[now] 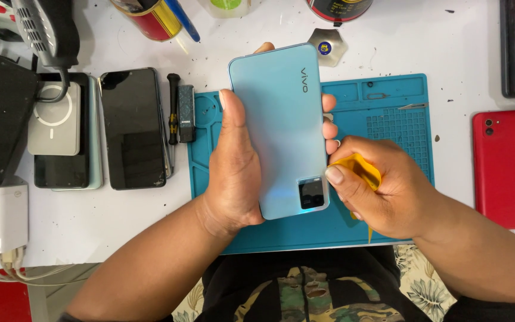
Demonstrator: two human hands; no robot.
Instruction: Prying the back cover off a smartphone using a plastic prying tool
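1. In the left hand (236, 173) sits a light blue phone (282, 128), back side up, with its dark camera block at the end nearest the person; the thumb lies along one long edge and the fingertips (329, 128) curl over the opposite edge, so the hand is closed around the phone.
2. Just beside those fingertips, the right hand (377, 188) pinches a thin yellow pick (362, 170) between thumb and fingers, holding it against the phone's long edge near the camera block.
3. Beneath both hands lies a teal work mat (388, 113) with small trays and a grid moulded into it, resting on the white surface (120, 220).
4. Beyond the left hand's outer side lie a black screwdriver (173, 113) and a small dark tool (186, 113) at the mat's edge, then a black phone (132, 128) face up, and farther off another phone carrying a grey round-marked pad (55, 119).
5. Well apart from the right hand's outer side lies a red phone (503, 167), back up.
6. Past the blue phone's far end, a thin metal opening disc (326, 46) rests on the surface.
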